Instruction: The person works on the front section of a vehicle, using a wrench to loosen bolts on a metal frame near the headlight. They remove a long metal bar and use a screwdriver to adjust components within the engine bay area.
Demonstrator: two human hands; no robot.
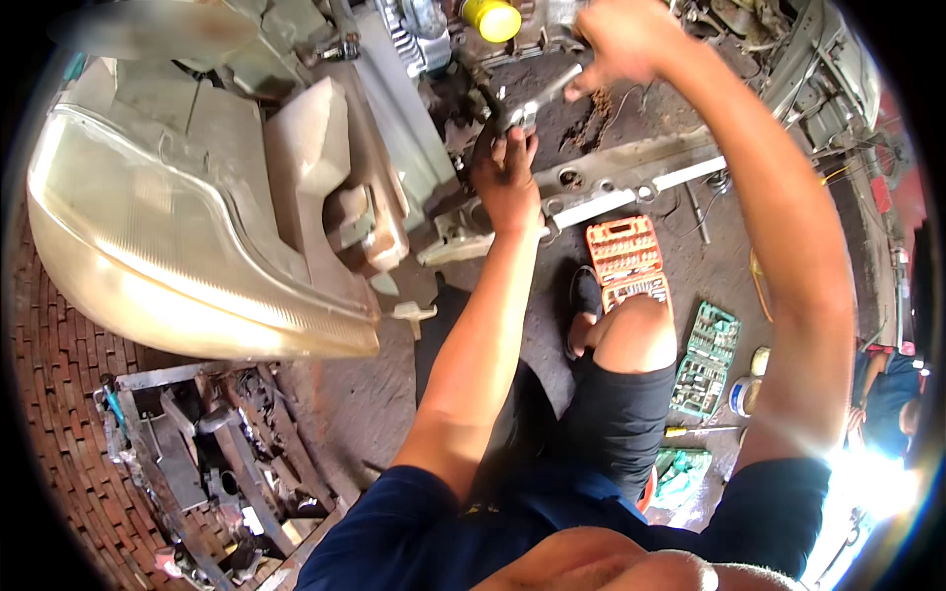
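A silver ratchet wrench [548, 96] slants across the vehicle's exposed front end. My left hand [509, 187] is closed at its lower end, fingers curled about the head. My right hand [623, 44] grips the far end of the handle, with the thumb along it. Where the head meets the part below is hidden by my left fingers. Just beneath both hands runs a metal crossmember [601, 172] with holes in it. A yellow cylindrical filter or cap [492, 19] sits beyond the wrench.
A large headlight [197, 236] stands to the left. Below lie an open orange socket case [625, 251], a green socket case [711, 345] and a yellow-handled screwdriver [690, 430]. Scrap metal parts [236, 453] fill the lower left. Another person [887, 394] is at the right edge.
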